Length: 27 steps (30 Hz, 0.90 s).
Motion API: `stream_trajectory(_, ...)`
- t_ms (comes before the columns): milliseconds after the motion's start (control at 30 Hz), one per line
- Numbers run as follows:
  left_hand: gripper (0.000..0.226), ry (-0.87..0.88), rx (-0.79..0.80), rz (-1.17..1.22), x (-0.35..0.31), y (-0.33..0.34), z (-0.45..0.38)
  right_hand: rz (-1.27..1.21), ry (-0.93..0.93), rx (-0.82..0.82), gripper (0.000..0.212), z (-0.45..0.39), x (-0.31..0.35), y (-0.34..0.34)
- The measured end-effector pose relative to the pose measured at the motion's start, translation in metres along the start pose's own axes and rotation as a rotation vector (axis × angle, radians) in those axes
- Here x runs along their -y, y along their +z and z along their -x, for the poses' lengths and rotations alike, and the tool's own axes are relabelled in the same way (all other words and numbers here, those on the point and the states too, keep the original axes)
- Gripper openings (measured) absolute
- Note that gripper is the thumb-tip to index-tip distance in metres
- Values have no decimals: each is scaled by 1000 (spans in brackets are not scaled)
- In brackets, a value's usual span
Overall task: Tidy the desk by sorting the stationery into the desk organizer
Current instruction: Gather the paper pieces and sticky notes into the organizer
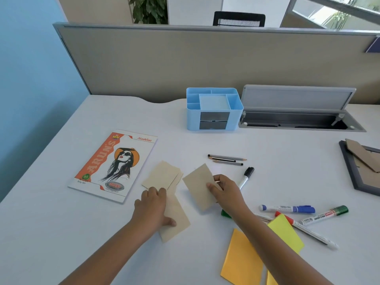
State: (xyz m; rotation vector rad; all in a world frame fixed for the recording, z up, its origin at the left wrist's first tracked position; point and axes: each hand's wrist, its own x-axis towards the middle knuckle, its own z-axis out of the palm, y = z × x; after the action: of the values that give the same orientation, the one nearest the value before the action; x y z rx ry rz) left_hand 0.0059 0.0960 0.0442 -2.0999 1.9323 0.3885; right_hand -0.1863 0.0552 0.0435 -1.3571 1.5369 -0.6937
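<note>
A light blue desk organizer (213,109) with open top compartments and two grey drawers stands at the back of the desk. My right hand (224,189) grips a beige card (197,185) by its right edge, lifted slightly and tilted. My left hand (153,204) presses on another beige card (175,221) lying flat. Two more beige cards (162,174) overlap just beyond my left hand. Two pencils (226,159), a black marker (247,175), and blue (287,208), red (304,229) and green (327,215) markers lie to the right.
A notebook with an orange cover (115,164) lies at the left. Orange (242,258) and yellow (285,233) sticky pads sit near the front right. A dark picture frame (353,175) is at the right edge. An open cable tray (298,118) sits beside the organizer.
</note>
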Motion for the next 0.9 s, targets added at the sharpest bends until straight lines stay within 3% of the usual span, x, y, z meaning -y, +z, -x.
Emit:
stream_trajectory(167, 75, -44, 6, 71, -6, 5, -3, 29, -15, 79, 13, 12, -3, 12)
stream_trajectory(333, 56, -38, -3, 175, -9, 10, -3, 181, -93, 172, 15, 27, -7, 33)
stream_trajectory(467, 35, 38, -26, 589, -2, 5, -6, 199, -43, 218, 31, 27, -7, 31)
stream_trajectory(633, 13, 59, -59, 970, -4, -8, -9, 9, 47, 363, 33, 26, -6, 21)
stream_trajectory(767, 15, 73, -106, 1141, -12, -18, -10, -60, 33, 280, 32, 25, -5, 21)
stream_trajectory(900, 9, -38, -353, 1102, -3, -16, -21, -206, 100, 135, 33, 22, -6, 16)
